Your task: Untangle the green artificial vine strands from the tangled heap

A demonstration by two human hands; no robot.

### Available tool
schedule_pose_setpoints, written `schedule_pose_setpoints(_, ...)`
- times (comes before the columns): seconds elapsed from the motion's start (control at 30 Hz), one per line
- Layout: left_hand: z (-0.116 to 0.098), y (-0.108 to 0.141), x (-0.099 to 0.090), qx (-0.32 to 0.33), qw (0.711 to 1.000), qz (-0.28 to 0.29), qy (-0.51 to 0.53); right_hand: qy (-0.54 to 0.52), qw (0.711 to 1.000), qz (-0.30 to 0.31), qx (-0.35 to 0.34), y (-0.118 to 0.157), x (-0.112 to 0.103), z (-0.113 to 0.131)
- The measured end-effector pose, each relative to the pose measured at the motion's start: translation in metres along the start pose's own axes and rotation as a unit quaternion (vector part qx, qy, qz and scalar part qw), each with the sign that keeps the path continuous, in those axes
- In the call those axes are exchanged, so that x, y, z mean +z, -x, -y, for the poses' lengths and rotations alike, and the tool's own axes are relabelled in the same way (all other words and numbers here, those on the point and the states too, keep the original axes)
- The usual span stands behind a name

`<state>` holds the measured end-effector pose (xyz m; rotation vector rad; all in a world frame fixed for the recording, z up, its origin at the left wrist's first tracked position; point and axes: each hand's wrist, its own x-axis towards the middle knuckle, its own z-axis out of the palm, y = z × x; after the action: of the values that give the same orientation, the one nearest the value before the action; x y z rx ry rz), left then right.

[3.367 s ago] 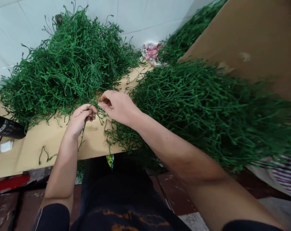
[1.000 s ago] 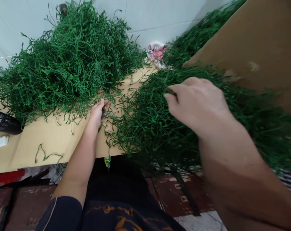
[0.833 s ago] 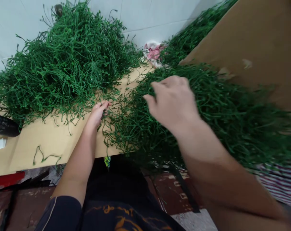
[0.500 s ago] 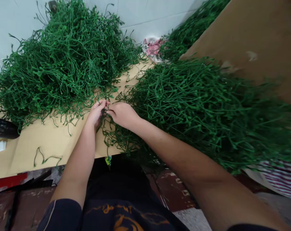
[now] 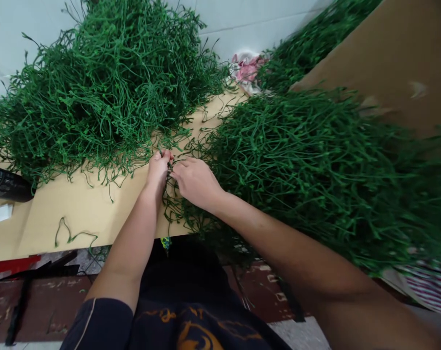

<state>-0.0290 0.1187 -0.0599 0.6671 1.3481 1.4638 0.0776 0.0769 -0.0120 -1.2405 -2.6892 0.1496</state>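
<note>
Both hands meet above the cardboard sheet (image 5: 85,204), between two heaps of thin green stems. My left hand (image 5: 160,167) is closed, pinching green stems at its fingertips. Close beside it on the right, my right hand (image 5: 195,179) has its fingers bent around the same small bunch of stems. The fingers partly hide how the stems are held. The left heap (image 5: 111,82) rises behind my left hand; the right heap (image 5: 293,160) spreads beside and beyond my right forearm.
A black cylinder (image 5: 9,183) and a small white piece (image 5: 2,213) are at the left edge. A loose stem (image 5: 73,237) lies near the front edge. Behind are a pink and white cloth (image 5: 247,70) and an upright brown board (image 5: 391,58). Striped fabric (image 5: 432,287) shows at lower right.
The view has shifted, so most things appear slightly further right. Both hands stay together at the stems; the right hand's fingers have spread slightly over them.
</note>
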Motion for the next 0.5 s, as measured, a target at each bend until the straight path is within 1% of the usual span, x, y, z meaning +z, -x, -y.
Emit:
schedule_pose_setpoints(0.07,-0.002,-0.001,-0.002,-0.005,1.0,0.012,-0.002,-0.007,1.0,0.004,0.01,0.001,-0.001,-0.002)
schedule_pose_setpoints(0.13,-0.006,-0.002,-0.007,-0.023,0.999,0.046,0.006,-0.021,0.999,-0.002,0.027,0.001,-0.005,-0.007)
schedule_pose_setpoints(0.23,-0.011,0.0,-0.013,-0.05,0.995,0.083,0.018,-0.047,0.997,-0.027,0.062,0.001,-0.013,-0.02)
schedule_pose_setpoints(0.33,-0.015,0.004,-0.015,-0.06,0.993,0.103,0.009,-0.059,0.993,-0.024,0.102,0.001,-0.021,-0.034)
schedule_pose_setpoints(0.43,-0.014,0.005,-0.014,-0.069,0.992,0.104,0.016,-0.054,0.993,-0.005,0.103,0.003,-0.025,-0.04)
schedule_pose_setpoints(0.5,-0.012,0.003,-0.012,-0.056,0.994,0.085,0.03,-0.05,0.996,0.022,0.072,0.005,-0.023,-0.035)
